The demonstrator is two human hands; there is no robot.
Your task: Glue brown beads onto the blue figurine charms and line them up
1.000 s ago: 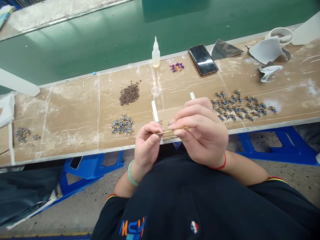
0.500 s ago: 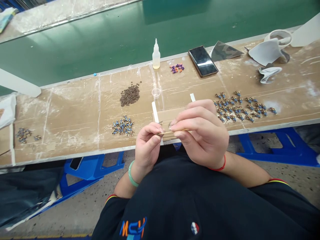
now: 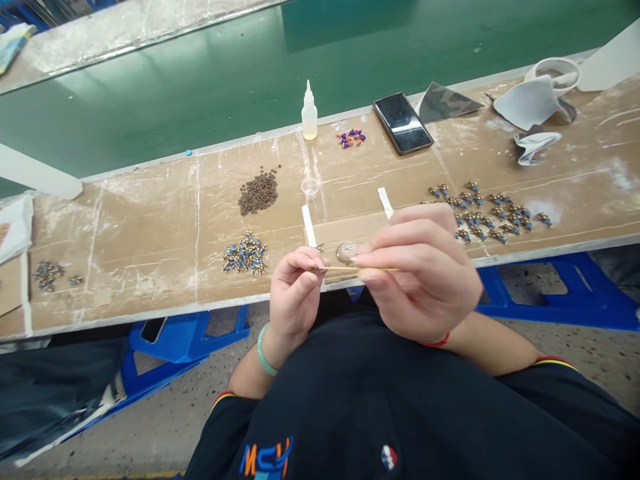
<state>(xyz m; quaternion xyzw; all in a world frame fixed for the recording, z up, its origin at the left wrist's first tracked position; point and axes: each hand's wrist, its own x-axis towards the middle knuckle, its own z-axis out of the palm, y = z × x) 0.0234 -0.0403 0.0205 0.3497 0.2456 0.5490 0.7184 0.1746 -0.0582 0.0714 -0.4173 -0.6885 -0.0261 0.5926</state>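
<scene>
While the left hand point(image 3: 295, 295) pinches a tiny dark piece point(image 3: 314, 270) near the bench point(image 3: 155, 227) edge, the right hand point(image 3: 423, 277) pinches a thin wooden stick point(image 3: 343, 269) pointing at it; overpressing could dislodge the piece.

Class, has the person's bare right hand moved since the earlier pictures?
Yes: the bare right hand has shifted rightward, judged against the translucent, pointed plastic bottle.

That scuffed brown bench point(image 3: 150, 207) over there carries an upright squeeze bottle point(image 3: 309, 123), purple-and-orange bits point(image 3: 357, 139) between bottle and dark phone point(image 3: 403, 125), piled brown discs point(image 3: 259, 194), heaped blue-and-gold pieces point(image 3: 245, 254) and, well rightward, a spread of similar ones point(image 3: 498, 213).
</scene>
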